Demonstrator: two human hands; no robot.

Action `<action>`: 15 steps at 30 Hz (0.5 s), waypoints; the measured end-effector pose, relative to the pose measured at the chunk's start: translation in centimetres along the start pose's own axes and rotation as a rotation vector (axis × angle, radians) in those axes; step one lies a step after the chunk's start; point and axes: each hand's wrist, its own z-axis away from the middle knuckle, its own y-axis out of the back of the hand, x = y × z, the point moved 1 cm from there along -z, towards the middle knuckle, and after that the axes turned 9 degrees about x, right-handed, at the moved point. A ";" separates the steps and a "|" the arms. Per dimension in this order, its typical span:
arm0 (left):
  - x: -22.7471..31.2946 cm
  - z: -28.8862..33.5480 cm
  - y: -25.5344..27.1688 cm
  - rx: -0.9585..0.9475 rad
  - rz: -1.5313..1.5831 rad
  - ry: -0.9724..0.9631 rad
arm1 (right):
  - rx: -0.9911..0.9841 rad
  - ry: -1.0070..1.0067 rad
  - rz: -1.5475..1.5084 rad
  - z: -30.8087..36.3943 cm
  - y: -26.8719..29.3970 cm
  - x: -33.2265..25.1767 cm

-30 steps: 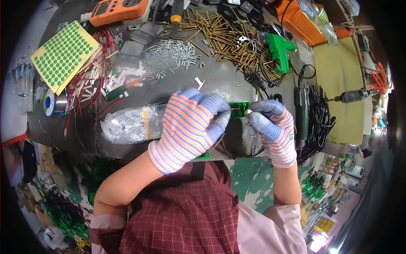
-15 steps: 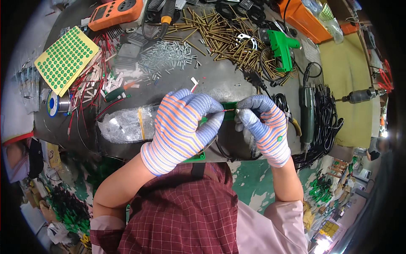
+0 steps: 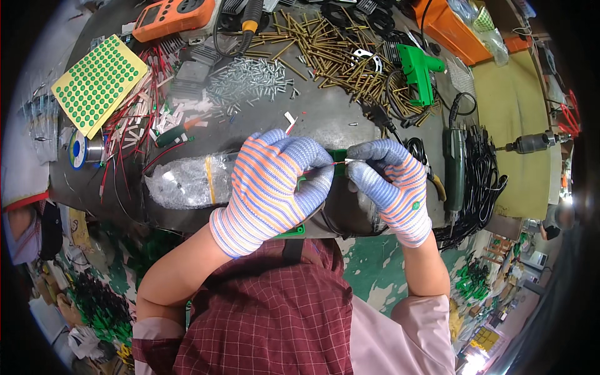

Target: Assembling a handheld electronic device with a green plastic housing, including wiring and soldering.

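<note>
Now L hand (image 3: pixel 269 187) pinches red wire (image 3: pixel 338 163) btwn fingers, R hand (image 3: pixel 395 190) clamps white bit (image 3: pixel 348 160) beside it, & pulling too hard cd prob. snap the wire.

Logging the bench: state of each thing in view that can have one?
left hand: gloved, fingers pinched on red wire
right hand: gloved, fingers pinched on white piece
red wire: spans the gap between hands
white piece: partly hidden
green part: partly hidden by hands
clear packet: banded
silver screws: loose heap
brass-coloured screws: loose pile, crisscrossed
sticker sheet: green dots on
wire spool: wound
orange meter: screen unreadable
</note>
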 end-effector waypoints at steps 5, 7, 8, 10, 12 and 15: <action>0.2 0.1 0.2 0.011 -0.005 0.004 | -0.011 0.002 0.095 -0.1 0.2 -1.3; 0.2 0.0 0.2 0.012 -0.006 0.004 | -0.020 0.003 0.119 -0.1 0.1 -1.3; 0.2 -0.1 0.2 0.005 -0.008 -0.002 | -0.026 0.021 0.118 -0.2 0.0 -1.2; 0.2 -0.1 0.1 0.000 -0.010 -0.007 | -0.033 0.038 0.118 -0.2 0.0 -1.1; 0.1 0.1 0.1 0.015 -0.009 -0.003 | -0.067 0.103 0.262 -0.4 0.0 -1.2; 0.2 -0.1 0.2 -0.053 -0.011 0.030 | -0.117 0.341 0.425 -0.9 0.2 -0.7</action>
